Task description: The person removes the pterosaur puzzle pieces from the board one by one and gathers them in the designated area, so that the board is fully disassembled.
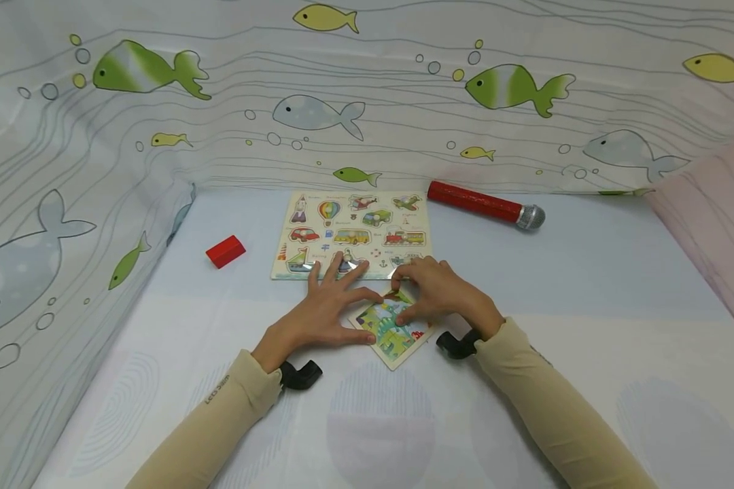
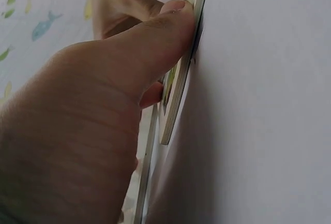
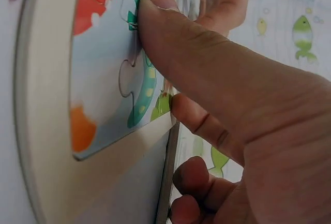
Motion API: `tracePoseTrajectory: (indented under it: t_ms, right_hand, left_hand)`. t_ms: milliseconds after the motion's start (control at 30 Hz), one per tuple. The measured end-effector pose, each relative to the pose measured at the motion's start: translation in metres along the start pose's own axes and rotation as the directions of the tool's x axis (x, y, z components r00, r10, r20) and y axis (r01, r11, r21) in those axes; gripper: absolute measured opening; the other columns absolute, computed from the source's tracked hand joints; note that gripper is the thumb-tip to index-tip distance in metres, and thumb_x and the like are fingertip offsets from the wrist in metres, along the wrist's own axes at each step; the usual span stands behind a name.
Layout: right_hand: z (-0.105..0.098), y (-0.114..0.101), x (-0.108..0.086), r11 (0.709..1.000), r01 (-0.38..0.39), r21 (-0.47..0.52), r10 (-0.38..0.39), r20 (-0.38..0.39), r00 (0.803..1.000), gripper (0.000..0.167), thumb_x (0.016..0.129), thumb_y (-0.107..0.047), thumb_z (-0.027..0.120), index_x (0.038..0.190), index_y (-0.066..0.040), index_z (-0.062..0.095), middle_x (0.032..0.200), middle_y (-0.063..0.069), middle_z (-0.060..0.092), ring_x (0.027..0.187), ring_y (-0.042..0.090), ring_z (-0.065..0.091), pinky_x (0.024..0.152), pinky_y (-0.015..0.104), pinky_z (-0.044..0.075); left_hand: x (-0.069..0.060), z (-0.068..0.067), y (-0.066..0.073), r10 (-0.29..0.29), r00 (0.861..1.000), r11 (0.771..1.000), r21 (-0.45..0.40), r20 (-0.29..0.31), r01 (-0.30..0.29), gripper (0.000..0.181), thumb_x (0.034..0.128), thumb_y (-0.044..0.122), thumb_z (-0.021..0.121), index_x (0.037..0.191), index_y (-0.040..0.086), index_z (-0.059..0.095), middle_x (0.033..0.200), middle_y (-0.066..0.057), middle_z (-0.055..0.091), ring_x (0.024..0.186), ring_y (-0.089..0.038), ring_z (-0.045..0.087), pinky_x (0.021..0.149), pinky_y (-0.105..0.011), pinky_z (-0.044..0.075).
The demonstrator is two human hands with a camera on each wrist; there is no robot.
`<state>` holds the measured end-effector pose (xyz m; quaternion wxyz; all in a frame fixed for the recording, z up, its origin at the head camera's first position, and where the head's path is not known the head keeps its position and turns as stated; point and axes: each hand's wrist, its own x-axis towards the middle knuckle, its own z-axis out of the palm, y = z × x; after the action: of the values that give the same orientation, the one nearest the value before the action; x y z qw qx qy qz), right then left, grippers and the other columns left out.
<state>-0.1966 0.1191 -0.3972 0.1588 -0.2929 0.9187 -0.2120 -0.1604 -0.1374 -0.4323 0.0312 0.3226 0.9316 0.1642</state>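
A small square wooden jigsaw puzzle (image 1: 396, 350), with a dinosaur picture in a pale frame, lies turned cornerwise on the table. My left hand (image 1: 324, 309) spreads its fingers at the puzzle's left corner. Its thumb (image 2: 168, 27) rests on the frame's edge; other fingers reach over a bigger puzzle board (image 1: 351, 217) with vehicle pictures. From the right, my right hand (image 1: 443, 288) bends over the small puzzle, its thumb (image 3: 165, 22) pressing on the picture. Its forefinger touches near the upper edge; the remaining fingers curl loosely beside the board.
A red toy block (image 1: 225, 252) lies left of the vehicle board. To that board's right is a red microphone (image 1: 477, 204) with a silver head. Fish-printed cloth (image 1: 404, 81) rises behind the table and along its left side. A black bracket (image 1: 302, 375) sits at the left wrist.
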Motion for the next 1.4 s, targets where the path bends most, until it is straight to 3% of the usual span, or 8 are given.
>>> tracePoseTrajectory:
  t_ms: [400, 733, 900, 1100, 1400]
  right_hand:
    - [-0.003, 0.001, 0.005, 1.0, 0.021, 0.006, -0.021, 0.037, 0.999, 0.049, 0.069, -0.043, 0.094, 0.1, -0.021, 0.064, 0.106, 0.0, 0.064, 0.101, 0.021, 0.052, 0.088, 0.042, 0.038]
    - [-0.004, -0.001, 0.007, 0.999, -0.027, 0.018, 0.026, 0.067, 0.997, 0.049, 0.067, -0.04, 0.095, 0.097, -0.02, 0.061, 0.104, 0.001, 0.061, 0.099, 0.022, 0.048, 0.084, 0.04, 0.033]
    - [-0.001, 0.0, 0.005, 0.999, -0.019, 0.032, 0.018, 0.044, 0.999, 0.051, 0.069, -0.039, 0.094, 0.102, -0.019, 0.06, 0.105, 0.002, 0.06, 0.099, 0.023, 0.047, 0.086, 0.041, 0.033]
    - [0.006, 0.009, -0.002, 0.997, 0.044, 0.061, -0.041, -0.045, 0.998, 0.059, 0.07, -0.039, 0.094, 0.113, -0.015, 0.061, 0.102, 0.001, 0.056, 0.097, 0.02, 0.046, 0.085, 0.038, 0.031]
    - [0.008, 0.011, -0.005, 0.993, 0.088, 0.074, -0.083, -0.078, 0.994, 0.051, 0.071, -0.038, 0.094, 0.108, -0.019, 0.065, 0.103, -0.003, 0.059, 0.099, 0.019, 0.046, 0.086, 0.038, 0.031]
  left_hand:
    - [0.0, 0.001, 0.002, -0.006, 1.0, 1.0, 0.008, -0.005, 0.006, 0.062, 0.0791, 0.074, 0.067, 0.133, 0.046, 0.061, 0.171, -0.005, 0.023, 0.157, -0.05, -0.002, 0.114, -0.079, 0.001]
    - [0.0, -0.001, 0.004, 0.001, 1.0, 1.0, -0.01, 0.003, -0.001, 0.062, 0.0783, 0.073, 0.069, 0.134, 0.046, 0.061, 0.17, -0.007, 0.024, 0.157, -0.05, -0.002, 0.114, -0.08, 0.0]
    - [0.0, -0.002, 0.003, 0.008, 1.0, 1.0, -0.006, -0.001, -0.008, 0.062, 0.0785, 0.073, 0.069, 0.134, 0.045, 0.061, 0.17, -0.008, 0.025, 0.156, -0.051, -0.001, 0.113, -0.08, 0.001]
    - [0.0, -0.002, 0.002, 0.008, 1.0, 1.0, -0.003, 0.001, -0.008, 0.062, 0.079, 0.073, 0.069, 0.134, 0.046, 0.061, 0.17, -0.008, 0.024, 0.156, -0.051, -0.001, 0.113, -0.08, 0.0]
    - [0.0, -0.002, 0.002, 0.001, 1.0, 1.0, -0.005, 0.009, -0.001, 0.063, 0.0786, 0.073, 0.069, 0.135, 0.046, 0.06, 0.171, -0.008, 0.023, 0.157, -0.05, -0.003, 0.114, -0.079, -0.001]
